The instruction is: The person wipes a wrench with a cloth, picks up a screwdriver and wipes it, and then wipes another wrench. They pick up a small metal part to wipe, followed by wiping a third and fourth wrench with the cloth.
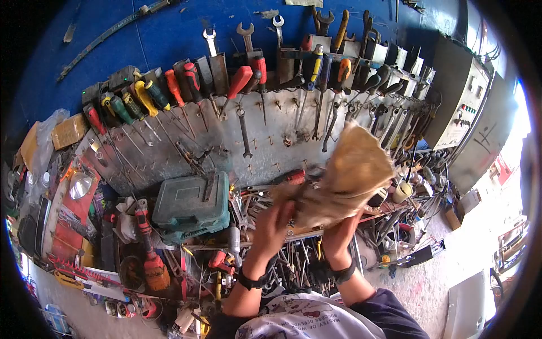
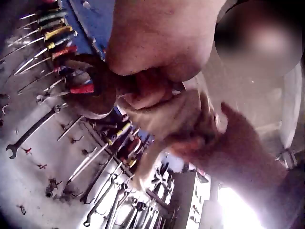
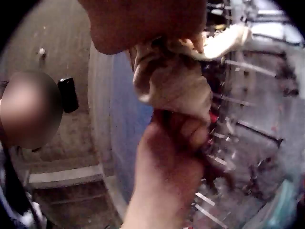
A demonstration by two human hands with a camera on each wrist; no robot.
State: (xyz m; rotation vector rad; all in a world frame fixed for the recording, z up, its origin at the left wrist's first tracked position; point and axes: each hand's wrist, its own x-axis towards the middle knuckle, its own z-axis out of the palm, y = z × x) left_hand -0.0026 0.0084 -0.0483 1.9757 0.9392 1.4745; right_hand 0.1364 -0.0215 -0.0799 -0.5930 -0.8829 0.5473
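Observation:
A light brown cloth (image 1: 355,169), blurred in the head view, is held up between both hands above the bench. The left hand (image 1: 272,229) grips its lower left part; in the left wrist view this hand (image 2: 159,38) has curled fingers at the bunched cloth (image 2: 167,114). A dark rounded object (image 2: 93,90) shows beside those fingers; whether the hand holds it cannot be told. From below, the right hand (image 1: 342,234) grips the other side of the cloth, its fingers partly hidden. In the right wrist view, folds of cloth (image 3: 171,83) hang between the right hand (image 3: 147,24) and the left hand (image 3: 167,167).
Screwdrivers and wrenches hang on a metal rack (image 1: 214,135) along the blue wall (image 1: 130,45). A green case (image 1: 189,203) stands left of the hands. Loose tools crowd the bench below, beside a red-handled brush (image 1: 155,271). A grey cabinet (image 1: 463,107) stands at right.

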